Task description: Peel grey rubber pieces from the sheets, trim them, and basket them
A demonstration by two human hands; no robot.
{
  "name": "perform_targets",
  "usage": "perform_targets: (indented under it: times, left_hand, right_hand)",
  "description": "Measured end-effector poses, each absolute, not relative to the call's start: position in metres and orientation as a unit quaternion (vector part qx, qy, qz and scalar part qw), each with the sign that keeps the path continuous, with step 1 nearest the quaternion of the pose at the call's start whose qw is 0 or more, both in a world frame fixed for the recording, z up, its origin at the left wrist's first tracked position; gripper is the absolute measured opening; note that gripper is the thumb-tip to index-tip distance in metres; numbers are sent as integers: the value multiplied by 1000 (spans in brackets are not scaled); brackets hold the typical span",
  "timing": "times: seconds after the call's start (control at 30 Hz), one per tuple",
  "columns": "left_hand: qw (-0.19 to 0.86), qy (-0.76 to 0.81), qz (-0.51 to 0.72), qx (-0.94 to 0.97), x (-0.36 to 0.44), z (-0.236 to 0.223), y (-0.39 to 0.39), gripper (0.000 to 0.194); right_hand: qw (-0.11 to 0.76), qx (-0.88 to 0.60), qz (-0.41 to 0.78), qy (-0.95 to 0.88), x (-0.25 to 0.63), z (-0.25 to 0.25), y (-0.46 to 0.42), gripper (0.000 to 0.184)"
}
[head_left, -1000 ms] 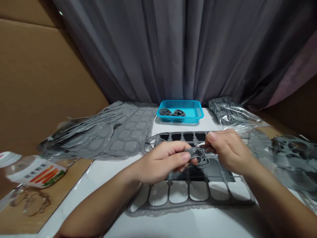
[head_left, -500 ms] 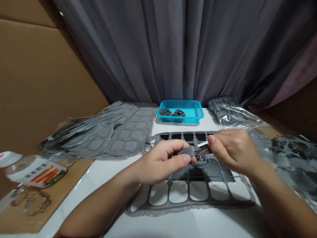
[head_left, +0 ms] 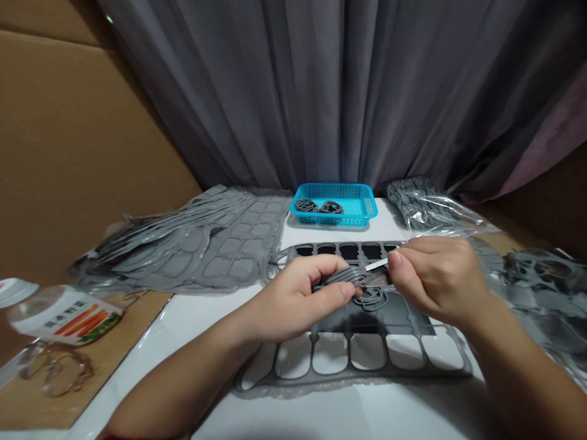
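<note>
My left hand (head_left: 293,296) is closed on a bundle of thin grey rubber loops (head_left: 348,276), pinched between thumb and fingers. My right hand (head_left: 435,278) is in a fist around a thin tool with a flat white strip (head_left: 376,264), which points left at the loops. Its exact kind is hard to make out. Just below the hands, a small heap of grey loops (head_left: 373,299) lies on a black patch (head_left: 389,318). Under that is a grey moulded rubber sheet (head_left: 348,373) with rows of rounded openings; my hands hide part of it.
Beyond the sheet stands a blue basket (head_left: 370,214) with two coils of grey loops. Stacked grey sheets (head_left: 229,244) lie left, a clear bag (head_left: 426,208) back right, and grey scraps (head_left: 545,305) right. A bottle (head_left: 68,315) and eyeglasses (head_left: 59,370) rest on cardboard at left.
The loops in my left hand look slightly more spread and rounded. My right hand has moved a little to the right, still gripping the tool.
</note>
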State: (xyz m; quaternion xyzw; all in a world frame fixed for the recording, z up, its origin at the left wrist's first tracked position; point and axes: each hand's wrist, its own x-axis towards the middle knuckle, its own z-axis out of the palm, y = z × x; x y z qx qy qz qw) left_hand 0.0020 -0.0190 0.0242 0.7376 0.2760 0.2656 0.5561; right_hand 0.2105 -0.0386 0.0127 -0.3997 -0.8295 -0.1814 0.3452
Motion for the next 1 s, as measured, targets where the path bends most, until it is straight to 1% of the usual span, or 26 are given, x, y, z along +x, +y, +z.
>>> perform_targets:
  times: [0.47, 0.87, 0.93, 1.0]
  left_hand:
    - [530, 297, 249, 754, 0, 22, -20, 20]
    - [536, 317, 248, 742, 2, 24, -21, 19]
    - [540, 311, 249, 741, 2, 25, -21, 18]
    - [545, 302, 251, 741, 2, 25, -21, 18]
  right_hand:
    - [350, -399, -166, -831, 206, 10, -38, 46]
    - [355, -401, -184, -824, 205, 10, -39, 45]
    - [364, -399, -174, -823, 206, 9, -39, 44]
    - [390, -391, -136, -823, 207, 8, -39, 43]
